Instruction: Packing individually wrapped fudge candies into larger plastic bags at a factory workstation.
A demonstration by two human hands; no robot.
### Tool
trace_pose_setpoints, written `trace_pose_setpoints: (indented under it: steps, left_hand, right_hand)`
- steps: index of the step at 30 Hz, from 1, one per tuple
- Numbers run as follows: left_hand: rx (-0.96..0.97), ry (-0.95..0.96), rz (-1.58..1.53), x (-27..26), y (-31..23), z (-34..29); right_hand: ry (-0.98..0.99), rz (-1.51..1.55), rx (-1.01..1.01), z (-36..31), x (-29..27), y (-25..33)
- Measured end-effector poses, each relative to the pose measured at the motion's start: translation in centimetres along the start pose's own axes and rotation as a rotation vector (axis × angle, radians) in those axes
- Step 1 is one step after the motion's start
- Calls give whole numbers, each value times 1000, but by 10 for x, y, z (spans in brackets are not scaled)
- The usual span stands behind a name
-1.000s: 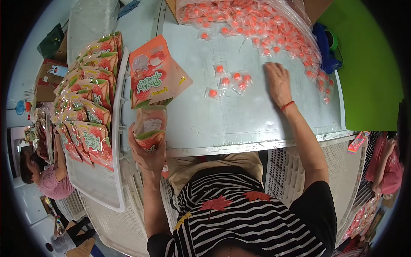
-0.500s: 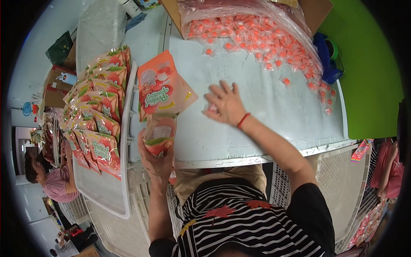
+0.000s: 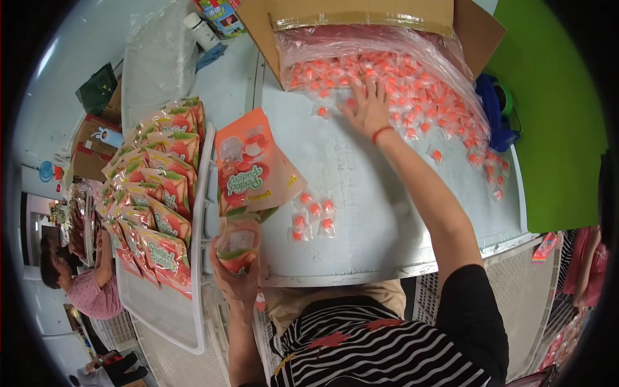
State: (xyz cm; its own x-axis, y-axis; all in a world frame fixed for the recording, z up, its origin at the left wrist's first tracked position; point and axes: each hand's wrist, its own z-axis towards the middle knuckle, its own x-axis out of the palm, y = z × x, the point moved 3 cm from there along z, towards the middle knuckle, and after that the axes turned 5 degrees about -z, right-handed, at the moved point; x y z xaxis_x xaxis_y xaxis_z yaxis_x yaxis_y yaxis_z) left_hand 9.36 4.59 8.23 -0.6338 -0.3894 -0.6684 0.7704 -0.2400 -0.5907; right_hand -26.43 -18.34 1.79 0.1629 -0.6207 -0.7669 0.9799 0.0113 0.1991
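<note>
In my left hand (image 3: 237, 277), at the table's front edge, a pink candy pouch (image 3: 238, 245) is held with its mouth spread apart. Flat pink pouches (image 3: 243, 164) lie stacked just beyond it. My right hand (image 3: 369, 111) reaches far forward, fingers spread, over the edge of a heap of wrapped red candies (image 3: 425, 97). Its fingertips are among the candies; whether they touch any is hard to see. Several loose wrapped candies (image 3: 314, 209) sit in a small group on the table, right of the held pouch.
The heap spills from a plastic-lined cardboard box (image 3: 361, 14) at the back. To the left, a white tray (image 3: 198, 309) carries rows of filled pouches (image 3: 155, 193). A blue tape dispenser (image 3: 500, 122) stands at the right edge. Another person (image 3: 87, 284) is at far left.
My right hand has moved from mid-table forward to the heap. The small group of candies it covered now shows on the table. My left hand still holds the pouch.
</note>
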Motion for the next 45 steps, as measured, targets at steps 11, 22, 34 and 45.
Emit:
trace_pose_setpoints:
  steps: [11,22,34,45]
  left_hand:
    - [-113,41,-3,12,2,9]
    - [-105,64,-64,11,13,2]
    - [0,58,-71,14,-9,8]
    - [-43,62,-89,11,-15,7]
  right_hand:
    - [271,-32,-175,-68,-31,24]
    - [140,575,268,-78,-63,-111]
    - [200,484,-243,-60,-40,-36]
    - [332,409,-407,-77,-53,3]
